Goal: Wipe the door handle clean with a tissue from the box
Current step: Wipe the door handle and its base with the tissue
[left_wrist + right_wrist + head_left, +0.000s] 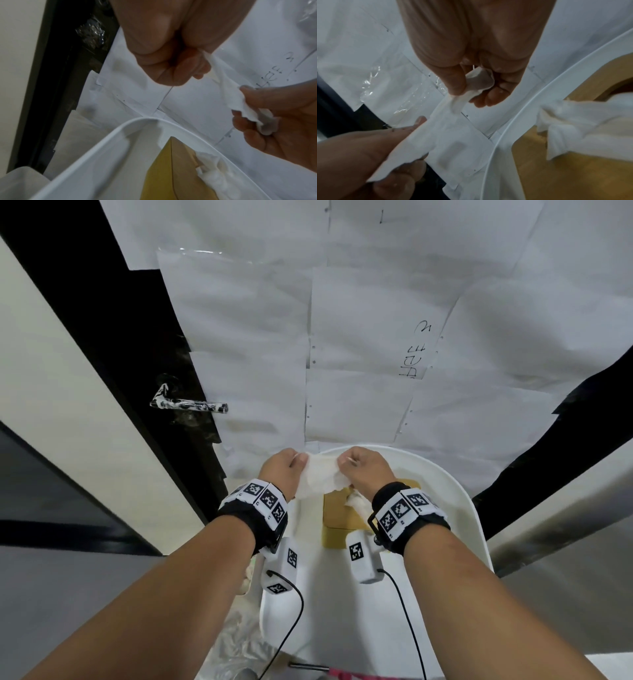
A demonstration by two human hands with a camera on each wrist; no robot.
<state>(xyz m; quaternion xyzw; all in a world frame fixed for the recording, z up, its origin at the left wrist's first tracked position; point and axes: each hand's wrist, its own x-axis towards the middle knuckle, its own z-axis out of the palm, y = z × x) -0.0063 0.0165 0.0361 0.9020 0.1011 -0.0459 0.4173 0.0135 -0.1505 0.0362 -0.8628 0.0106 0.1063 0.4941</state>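
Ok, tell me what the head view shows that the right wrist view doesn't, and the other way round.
Only the head view shows the door handle, smeared white, up to the left and untouched, and both wristbands.

Only the right wrist view shows the right hand from beneath, thumb and curled fingers pinching a wad of the tissue.

Both show the two hands holding one tissue stretched between them, the left hand on its other end, above the yellow tissue box with another tissue sticking out.

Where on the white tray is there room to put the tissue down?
Bare tray floor lies left of the yellow tissue box and nearer the person, between the wrists. The far end is crowded: both hands stretch the tissue there.
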